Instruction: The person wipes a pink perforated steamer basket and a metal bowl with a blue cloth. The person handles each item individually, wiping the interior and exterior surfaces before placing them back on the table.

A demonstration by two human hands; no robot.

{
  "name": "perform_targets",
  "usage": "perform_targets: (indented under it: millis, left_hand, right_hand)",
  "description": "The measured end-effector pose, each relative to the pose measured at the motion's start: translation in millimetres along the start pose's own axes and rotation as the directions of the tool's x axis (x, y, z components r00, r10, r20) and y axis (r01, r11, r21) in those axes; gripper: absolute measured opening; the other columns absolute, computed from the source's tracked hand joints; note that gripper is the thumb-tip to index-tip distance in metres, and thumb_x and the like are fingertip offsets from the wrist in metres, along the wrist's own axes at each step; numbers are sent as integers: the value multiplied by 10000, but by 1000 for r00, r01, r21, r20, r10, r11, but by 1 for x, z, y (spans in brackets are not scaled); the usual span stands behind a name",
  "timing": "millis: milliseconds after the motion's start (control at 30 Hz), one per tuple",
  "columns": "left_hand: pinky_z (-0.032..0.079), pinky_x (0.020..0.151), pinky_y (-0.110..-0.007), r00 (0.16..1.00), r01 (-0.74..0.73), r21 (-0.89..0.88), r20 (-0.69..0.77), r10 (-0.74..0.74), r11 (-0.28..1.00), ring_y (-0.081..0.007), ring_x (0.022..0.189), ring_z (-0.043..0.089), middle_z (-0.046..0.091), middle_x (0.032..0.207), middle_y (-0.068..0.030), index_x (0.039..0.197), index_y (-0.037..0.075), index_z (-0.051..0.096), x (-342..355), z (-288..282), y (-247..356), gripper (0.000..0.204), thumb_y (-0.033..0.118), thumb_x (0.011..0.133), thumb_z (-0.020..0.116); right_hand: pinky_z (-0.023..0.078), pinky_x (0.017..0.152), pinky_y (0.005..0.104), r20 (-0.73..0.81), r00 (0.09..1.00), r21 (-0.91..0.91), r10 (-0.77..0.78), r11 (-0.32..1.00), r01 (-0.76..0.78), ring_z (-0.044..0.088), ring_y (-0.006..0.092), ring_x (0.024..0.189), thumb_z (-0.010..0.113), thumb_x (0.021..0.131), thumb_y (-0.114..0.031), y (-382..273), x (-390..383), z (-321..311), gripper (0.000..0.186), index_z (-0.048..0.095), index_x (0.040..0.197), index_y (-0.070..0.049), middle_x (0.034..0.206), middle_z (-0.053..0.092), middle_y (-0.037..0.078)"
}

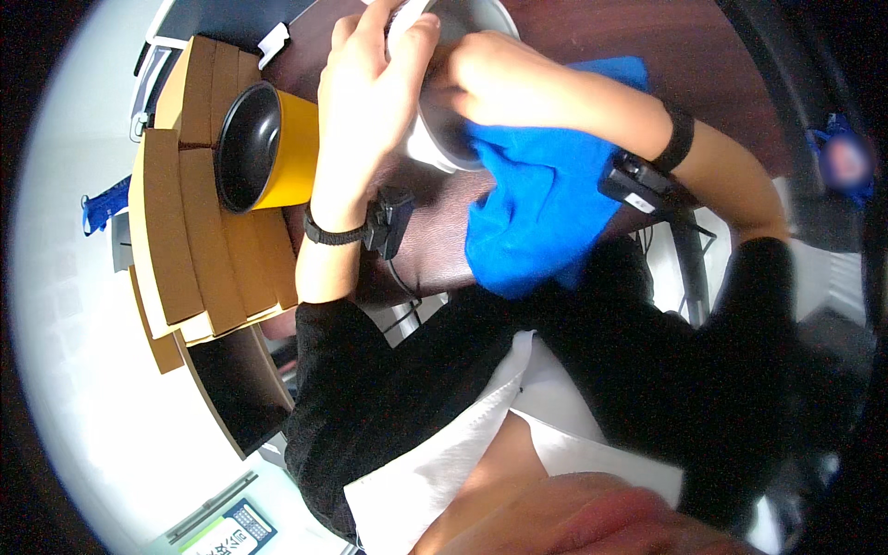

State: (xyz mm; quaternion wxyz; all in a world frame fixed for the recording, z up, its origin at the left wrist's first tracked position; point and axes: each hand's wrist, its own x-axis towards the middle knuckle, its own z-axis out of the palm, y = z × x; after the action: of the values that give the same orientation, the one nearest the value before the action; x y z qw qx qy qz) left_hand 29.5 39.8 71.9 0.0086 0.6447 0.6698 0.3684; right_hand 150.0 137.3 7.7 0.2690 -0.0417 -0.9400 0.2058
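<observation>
A white bowl-like container (430, 153) with a grey inside is tilted at the top of the view, above the dark table. My left hand (375, 79) grips its left rim, thumb over the edge. Into its mouth reaches my right hand (467, 74), fingers curled; what they hold, if anything, is hidden. A blue cloth (546, 199) drapes under my right forearm, one part against the container's rim, and hangs down past the table's near edge. Left of my left wrist lies a yellow bowl-like container (291, 153) with a black inside, its mouth turned left.
Brown cardboard boxes (208, 231) stand along the left, beside the yellow container. The reddish-brown table (666, 37) extends to the far right. A small white object (274, 44) lies at the far left. Black wrist devices (388, 222) sit on both my forearms, and a cable hangs from the left one.
</observation>
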Motion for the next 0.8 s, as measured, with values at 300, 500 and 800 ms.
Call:
perform_targets:
  millis: [300, 500, 800]
  left_hand:
    - [364, 1001, -337, 999, -39, -13, -4, 39, 999, -277, 1128, 534, 596, 1166, -188, 1195, 6, 587, 1, 3, 0, 360, 234, 931, 500]
    - [369, 995, -317, 1000, 8, -151, 10, -6, 988, -239, 1122, 539, 599, 1174, -163, 1200, -9, 578, 2, 2, -7, 363, 221, 935, 487]
    - [358, 1003, -301, 983, 185, -293, 70, -172, 938, -213, 1142, 524, 586, 1207, -150, 1209, -2, 576, 4, -1, -10, 380, 256, 951, 468]
  right_hand:
    - [523, 711, 402, -549, 835, -39, 40, 997, -73, 637, 309, 784, 631, 779, -151, -9, -1, -4, 156, 675, 850, -19, 874, 634, 115]
    - [534, 683, 407, -367, 919, -5, -142, 989, 151, 636, 291, 756, 601, 786, -168, -4, -1, 11, 137, 606, 770, -32, 794, 599, 112]
    - [545, 619, 424, -54, 986, -343, -157, 931, 129, 655, 323, 708, 594, 780, -156, 6, -18, 6, 118, 637, 738, -53, 789, 619, 130]
